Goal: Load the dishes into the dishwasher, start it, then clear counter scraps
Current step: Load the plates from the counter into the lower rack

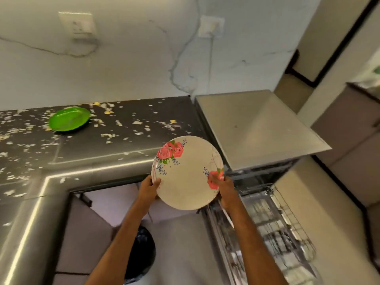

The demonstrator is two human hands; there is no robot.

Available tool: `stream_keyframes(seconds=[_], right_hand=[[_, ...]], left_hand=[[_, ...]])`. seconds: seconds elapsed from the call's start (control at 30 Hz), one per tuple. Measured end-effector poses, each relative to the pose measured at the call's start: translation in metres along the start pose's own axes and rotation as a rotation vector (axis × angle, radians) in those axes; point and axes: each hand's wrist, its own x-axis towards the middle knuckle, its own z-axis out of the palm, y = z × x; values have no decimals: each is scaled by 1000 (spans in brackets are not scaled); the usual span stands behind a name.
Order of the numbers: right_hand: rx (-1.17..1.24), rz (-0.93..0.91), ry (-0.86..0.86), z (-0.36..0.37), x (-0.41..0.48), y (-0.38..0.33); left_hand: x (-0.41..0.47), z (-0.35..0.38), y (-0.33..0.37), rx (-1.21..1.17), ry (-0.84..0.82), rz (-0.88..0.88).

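Floral plate point(186, 177) held in the air, tilted, in front of the counter point(123, 145) edge and just left of the dishwasher point(257, 128). Left hand point(148, 189) grasps its near-left rim, thumb on top. Right hand point(225, 189) grasps the right rim, motion-blurred. Plate face shows only its rose print. Green plate point(70, 118) lies flat on the counter amid scattered scraps point(137, 122). Wire rack point(283, 223) is pulled out below the dishwasher top; contents too blurred to tell. Black-lined bin point(141, 256) stands on the floor under the arms.
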Motion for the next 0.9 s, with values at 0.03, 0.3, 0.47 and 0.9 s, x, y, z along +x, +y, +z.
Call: stream_keyframes(seconds=[0.03, 0.3, 0.47, 0.9], right_hand=[[-38, 10, -8, -28, -4, 1], [-174, 122, 13, -256, -35, 7], [-293, 149, 101, -374, -76, 24], [-642, 196, 388, -489, -27, 84]], left_hand=[[-2, 23, -4, 16, 9, 3], [-42, 215, -76, 307, -175, -91], [-69, 306, -95, 720, -291, 83], [53, 506, -38, 1585, -309, 983]])
